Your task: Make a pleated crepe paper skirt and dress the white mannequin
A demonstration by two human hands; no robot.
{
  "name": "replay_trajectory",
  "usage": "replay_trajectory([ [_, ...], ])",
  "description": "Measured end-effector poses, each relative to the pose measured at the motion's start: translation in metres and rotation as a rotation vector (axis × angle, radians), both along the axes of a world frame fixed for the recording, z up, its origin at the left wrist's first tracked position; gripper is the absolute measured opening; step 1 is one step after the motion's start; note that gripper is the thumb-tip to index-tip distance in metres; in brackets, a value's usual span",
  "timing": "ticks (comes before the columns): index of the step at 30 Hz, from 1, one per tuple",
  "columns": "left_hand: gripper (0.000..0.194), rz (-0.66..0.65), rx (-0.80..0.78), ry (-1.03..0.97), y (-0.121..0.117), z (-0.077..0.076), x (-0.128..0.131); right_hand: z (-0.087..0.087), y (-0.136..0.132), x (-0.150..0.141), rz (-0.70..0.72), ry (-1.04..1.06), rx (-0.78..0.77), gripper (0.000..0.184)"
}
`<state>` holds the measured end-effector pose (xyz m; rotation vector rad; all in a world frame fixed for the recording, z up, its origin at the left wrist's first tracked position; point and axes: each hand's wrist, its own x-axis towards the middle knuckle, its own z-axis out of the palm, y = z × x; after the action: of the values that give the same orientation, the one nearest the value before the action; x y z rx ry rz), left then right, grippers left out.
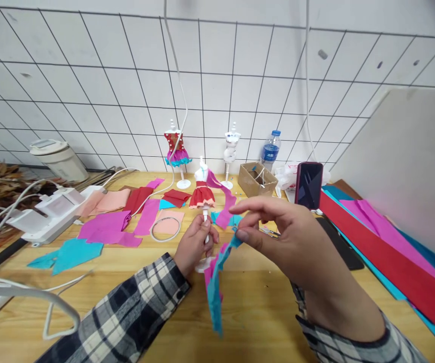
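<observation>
My left hand [195,239] is wrapped around the white post of a small mannequin [201,174], which stands upright near the middle of the desk [255,312], in front of me, its round base partly hidden below my fingers. It wears a red skirt [202,195] with a peach edge. My right hand [281,229] is just to its right, thumb and index finger pinching a blue-and-magenta strip [214,297] that hangs down toward the near side, its ruffled edge beside my left hand. A magenta strip [228,204] trails from beside the torso toward my right fingers; I cannot tell whether the two strips are joined. Behind, to the far left, is a mannequin in red, magenta and blue [175,146], and to the far right a white mannequin [231,148] beside a cardboard box [253,184] and a water bottle [270,148]. To my left lie magenta pieces [106,227], a blue piece [79,254] and a ring [152,228] over a peach piece [172,220]. To my right, a phone [308,186] stands upright near a long red sheet [384,247] stacked among other coloured ones.
</observation>
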<state>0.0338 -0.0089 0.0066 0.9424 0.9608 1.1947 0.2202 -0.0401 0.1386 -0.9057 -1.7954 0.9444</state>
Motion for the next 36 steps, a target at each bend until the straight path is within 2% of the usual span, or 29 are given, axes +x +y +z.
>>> replay_trajectory([
  [2,0.029,0.001,0.019,0.029,-0.002,0.004,-0.008,-0.008,0.012,0.001,0.102,0.108,-0.158,0.035],
  [5,0.025,-0.063,0.017,0.075,-0.011,0.007,-0.022,-0.03,0.036,-0.003,0.402,0.333,-0.463,0.057],
  [7,0.025,-0.143,-0.002,0.055,-0.018,0.009,-0.031,-0.045,0.05,-0.01,0.472,0.477,-0.56,0.066],
  [10,0.026,-0.284,-0.033,0.0,-0.028,0.011,-0.04,-0.063,0.064,-0.021,0.412,0.652,-0.603,0.068],
  [14,0.026,-0.457,-0.102,-0.022,-0.037,0.01,-0.044,-0.071,0.071,-0.023,0.263,0.83,-0.505,0.059],
  [18,0.028,-0.51,-0.132,-0.071,-0.042,0.007,-0.042,-0.074,0.079,-0.012,0.051,0.903,-0.385,0.039],
  [21,0.028,-0.508,-0.137,-0.086,-0.043,0.007,-0.04,-0.075,0.086,-0.005,-0.055,0.852,-0.338,0.027],
  [27,0.028,-0.524,-0.139,-0.068,-0.041,0.007,-0.044,-0.07,0.086,0.0,-0.065,0.701,-0.284,0.027],
  [31,0.031,-0.583,-0.156,0.024,-0.041,0.002,-0.048,-0.062,0.083,0.005,-0.062,0.685,-0.35,0.028],
  [33,0.031,-0.587,-0.166,-0.008,-0.042,0.001,-0.05,-0.059,0.084,0.01,-0.045,0.653,-0.386,0.032],
  [36,0.029,-0.562,-0.167,-0.117,-0.043,0.003,-0.051,-0.057,0.089,0.02,-0.062,0.636,-0.345,0.037],
])
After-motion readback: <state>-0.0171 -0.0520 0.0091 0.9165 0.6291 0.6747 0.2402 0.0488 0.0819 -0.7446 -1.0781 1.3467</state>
